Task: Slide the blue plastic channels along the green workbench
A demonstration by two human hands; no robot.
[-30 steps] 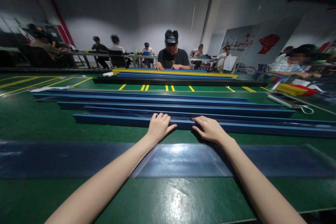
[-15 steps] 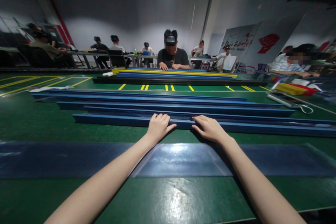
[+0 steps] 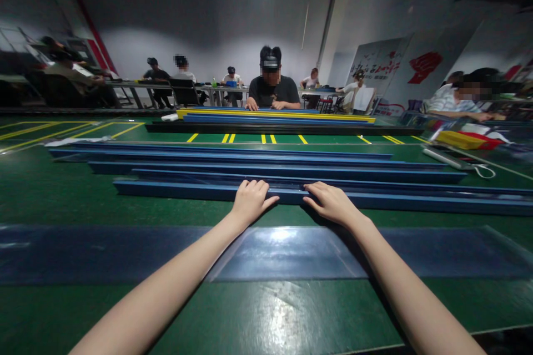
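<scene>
A long blue channel strip (image 3: pixel 179 191) lies crosswise on the green table in front of me. My left hand (image 3: pixel 250 201) grips it near the middle, fingers over the top into the channel and thumb along the near side. A short way to the right, my right hand (image 3: pixel 330 202) holds the same strip, its fingertips over the upper edge and its thumb at the front. The fingertips of both hands are partly hidden inside the channel. Beneath my forearms, a long clear plastic sheet (image 3: pixel 287 258) lies flat on the table.
More blue strips (image 3: pixel 275 168) lie parallel just beyond. Farther off are a black strip (image 3: pixel 250 128) and a yellow strip (image 3: pixel 275 115), where a person (image 3: pixel 275 91) in a dark shirt works. A pale bar with a cord loop (image 3: pixel 447 157) lies at right.
My hands keep their hold on the blue channel strip, with no clear movement. Across the table, the person's hand on the left side of the view has shifted slightly left.
</scene>
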